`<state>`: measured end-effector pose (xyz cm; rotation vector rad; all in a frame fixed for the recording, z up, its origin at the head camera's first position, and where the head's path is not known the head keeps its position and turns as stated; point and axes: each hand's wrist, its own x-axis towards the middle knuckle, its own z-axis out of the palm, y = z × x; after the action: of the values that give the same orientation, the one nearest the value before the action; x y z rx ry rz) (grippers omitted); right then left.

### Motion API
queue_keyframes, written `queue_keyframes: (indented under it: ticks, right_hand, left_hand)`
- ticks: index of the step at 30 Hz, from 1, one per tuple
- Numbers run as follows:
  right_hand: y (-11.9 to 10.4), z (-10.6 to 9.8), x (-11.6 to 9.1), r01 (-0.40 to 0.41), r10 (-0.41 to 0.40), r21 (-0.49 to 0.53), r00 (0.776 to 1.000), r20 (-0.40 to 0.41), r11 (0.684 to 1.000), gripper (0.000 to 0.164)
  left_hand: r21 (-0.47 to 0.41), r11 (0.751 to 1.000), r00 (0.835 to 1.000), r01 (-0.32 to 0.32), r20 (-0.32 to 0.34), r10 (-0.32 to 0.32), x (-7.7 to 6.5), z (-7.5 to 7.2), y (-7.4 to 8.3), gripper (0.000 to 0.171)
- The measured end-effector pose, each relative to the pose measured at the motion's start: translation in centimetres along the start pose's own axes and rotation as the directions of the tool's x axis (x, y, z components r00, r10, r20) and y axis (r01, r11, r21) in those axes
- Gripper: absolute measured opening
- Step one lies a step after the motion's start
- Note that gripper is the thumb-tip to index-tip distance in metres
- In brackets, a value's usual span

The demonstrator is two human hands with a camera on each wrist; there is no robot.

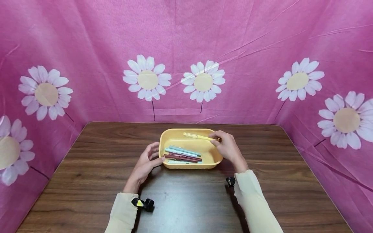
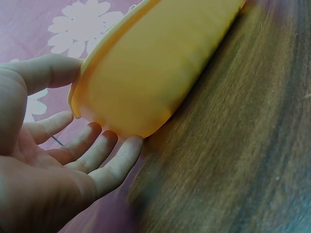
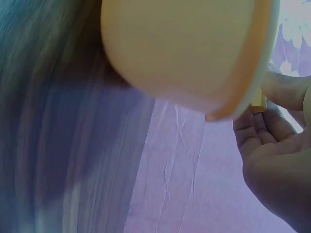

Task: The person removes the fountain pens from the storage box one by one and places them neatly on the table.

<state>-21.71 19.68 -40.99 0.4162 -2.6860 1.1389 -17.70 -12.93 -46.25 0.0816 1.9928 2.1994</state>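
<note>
A yellow plastic bin [image 1: 190, 167] stands on the wooden table. My left hand [image 1: 145, 163] holds its left end, thumb on the rim corner and fingers against the end wall; in the left wrist view, the left hand [image 2: 73, 160] has its fingers spread around that end. My right hand [image 1: 228, 147] pinches a yellow pen [image 1: 198, 136] by its right end, over the back right of the bin. In the right wrist view, a small end of the yellow pen [image 3: 259, 101] shows at the right hand [image 3: 279, 150]. Inside the bin lie dark red pens [image 1: 182, 158] and light blue-green pens [image 1: 185, 150].
The brown wooden table [image 1: 102, 168] extends around the bin on every side. A pink cloth [image 1: 175, 32] with white daisies hangs behind and along both sides of the table. Black wrist cameras sit at both cuffs.
</note>
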Motion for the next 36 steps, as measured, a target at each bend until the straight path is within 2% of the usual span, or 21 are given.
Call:
queue_keyframes:
  ticks: [26, 36]
  right_hand:
    - [4.0, -2.9, -1.0, -0.051, 0.05, -0.072, 0.998, -0.025, 0.996, 0.013]
    - [5.0, -3.6, -1.2, -0.026, 0.022, -0.1, 0.999, -0.046, 0.995, 0.013]
  left_hand:
    - [-0.007, 1.0, 1.0, -0.005, 0.008, 0.005, 0.2, 0.0, -0.1, 0.073]
    - [-0.012, 1.0, 1.0, -0.008, 0.003, 0.008, 0.2, 0.0, -0.2, 0.072]
